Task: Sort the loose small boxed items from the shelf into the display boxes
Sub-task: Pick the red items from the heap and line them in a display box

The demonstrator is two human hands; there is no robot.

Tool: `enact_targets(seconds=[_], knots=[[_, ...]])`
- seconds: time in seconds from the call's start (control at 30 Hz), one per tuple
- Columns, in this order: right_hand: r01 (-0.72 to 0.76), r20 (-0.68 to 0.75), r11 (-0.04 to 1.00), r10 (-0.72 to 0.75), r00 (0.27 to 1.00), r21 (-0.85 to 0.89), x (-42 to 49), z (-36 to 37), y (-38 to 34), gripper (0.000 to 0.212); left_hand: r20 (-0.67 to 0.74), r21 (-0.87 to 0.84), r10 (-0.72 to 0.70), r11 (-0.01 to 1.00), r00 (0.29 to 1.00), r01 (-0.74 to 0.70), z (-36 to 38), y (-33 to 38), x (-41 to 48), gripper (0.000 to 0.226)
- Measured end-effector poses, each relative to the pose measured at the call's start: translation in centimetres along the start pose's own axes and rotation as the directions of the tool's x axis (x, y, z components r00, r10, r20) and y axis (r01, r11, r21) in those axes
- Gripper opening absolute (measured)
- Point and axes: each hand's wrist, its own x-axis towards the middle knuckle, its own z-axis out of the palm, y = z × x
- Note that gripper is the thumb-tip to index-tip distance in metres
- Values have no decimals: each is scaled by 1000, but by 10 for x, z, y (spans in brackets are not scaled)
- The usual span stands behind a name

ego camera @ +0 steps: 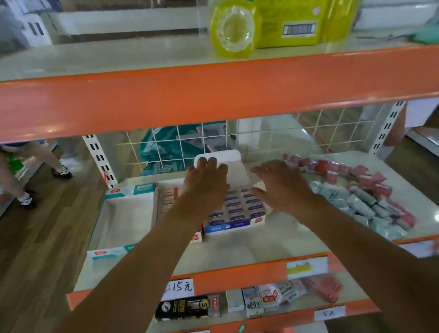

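- The left hand [206,184] reaches over the back of the white cardboard display box with a blue front [234,214]; its grip is spread open, fingers against the box's raised white flap, closed on nothing.
- The right hand [279,183] hovers at the box's right side, fingers splayed and empty; whether it touches the box I cannot tell.
- That display box already looks full of small blue-printed cartons in neat rows.
- The loose small boxed items [361,189], red and pale grey-green packets, lie heaped in a band along the right part of the cream middle shelf [251,248].
- To the left stands a red-and-white display box [170,200], and beyond it a teal-trimmed white display box [125,220], which looks largely empty.
- The packets are probably light, stiff thin card, easily crushed at the corners; a pinch across the long sides should hold one safely.
- Glossy wrapping may make them slide, so few at a time seems wise.
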Motion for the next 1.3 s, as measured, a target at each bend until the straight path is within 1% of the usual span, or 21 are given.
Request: enact_targets(seconds=[0.1,0.33,0.43,0.53,0.63,0.73,0.83,0.9,0.97,1.1,1.2,1.3], knots=[[-35,-32,999,34,999,-32,-6,3,28,50,19,16,45,999,999,-45,-3,26,14,44],[-126,-12,992,126,992,3,-20,11,84,53,52,15,112,994,992,-113,-1,72,41,38],[-126,13,992,126,992,20,-17,13,98,49,45,-5,129,992,991,-129,2,88,54,35],[-111,22,993,110,994,40,-10,16,105,44,29,-78,110,991,993,-108,5,100,71,33],[-109,72,989,102,992,103,6,22,106,40,54,-161,76,985,996,-67,15,107,89,28],[-116,132,978,94,987,171,20,28,105,38,109,-135,44,990,993,-29,30,113,106,27],[-110,229,982,73,971,153,28,39,108,42,187,-103,-2,994,982,22,44,114,118,35],[-102,256,981,58,965,164,32,43,111,39,223,-156,-51,984,974,87,50,114,125,37],[-101,252,978,53,966,182,35,46,113,36,242,-224,-88,964,966,144,54,114,130,33],[-144,194,947,90,977,286,39,44,113,30,254,-399,-166,880,953,259,58,116,136,21],[-181,129,906,142,981,382,38,40,111,24,217,-520,-193,807,957,280,55,113,135,15],[-168,66,889,155,986,426,36,37,106,20,204,-649,-174,713,964,266,49,105,129,13]])
